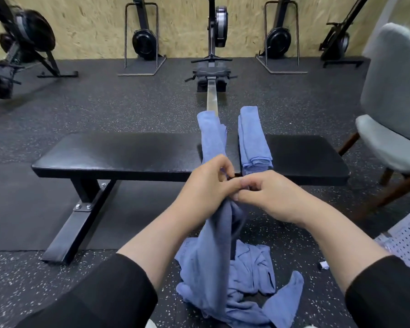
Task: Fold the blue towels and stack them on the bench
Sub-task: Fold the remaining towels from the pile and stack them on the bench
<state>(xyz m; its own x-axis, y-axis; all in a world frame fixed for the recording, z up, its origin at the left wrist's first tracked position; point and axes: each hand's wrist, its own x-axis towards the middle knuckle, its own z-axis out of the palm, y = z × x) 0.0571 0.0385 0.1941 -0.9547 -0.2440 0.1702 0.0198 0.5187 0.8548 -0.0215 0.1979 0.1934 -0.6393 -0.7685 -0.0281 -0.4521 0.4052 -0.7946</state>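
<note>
- Bench (118, 152): black pad, long axis L–R; folded blue towels (255, 143) lie across its right half, near ends at the front edge, far ends overhanging the back edge.
- Towel in hand (212, 138): draped across the pad just left of the folded ones, running over the front edge and down toward the floor.
- Left hand (206, 183) & right hand (265, 195): both at the front edge, fingers curled, pinching the towel's bunched top; fingertips touching.
- Loose towels (249, 280): crumpled heap on floor below the front edge, not yet folded.
- Technique (judgement): separate the corners, spread hands apart w/ light tension so the edge flattens, match corners before creasing; keep clear of the finished ones.
</note>
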